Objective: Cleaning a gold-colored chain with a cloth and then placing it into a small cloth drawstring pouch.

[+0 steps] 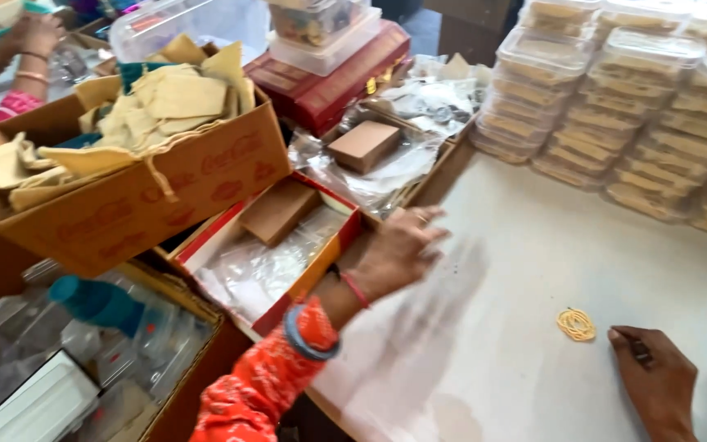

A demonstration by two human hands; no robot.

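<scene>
Rubber bands, a small yellow bundle, lie on the table just ahead of my right hand, close to the fingertips but not touched. That hand rests flat, fingers loosely curled, holding nothing. I'd judge the bands feather-light, soft and stretchy; they'd snag and spring apart, so a pinch across the whole bundle from above looks best.

Left hand is out over the table edge, fingers spread and empty, blurred, right beside the corner of the red tray. In that tray, clear plastic bags and a brown card box, further left of my fingers.

Table top is pale, smooth, a bit smudged, so thin bands will lie flat and be fiddly to lift. Beyond my right hand, well apart, stand stacks of clear lidded tubs. Up left, a carton heaped with tan pouches, and another person's hand at the far corner.
</scene>
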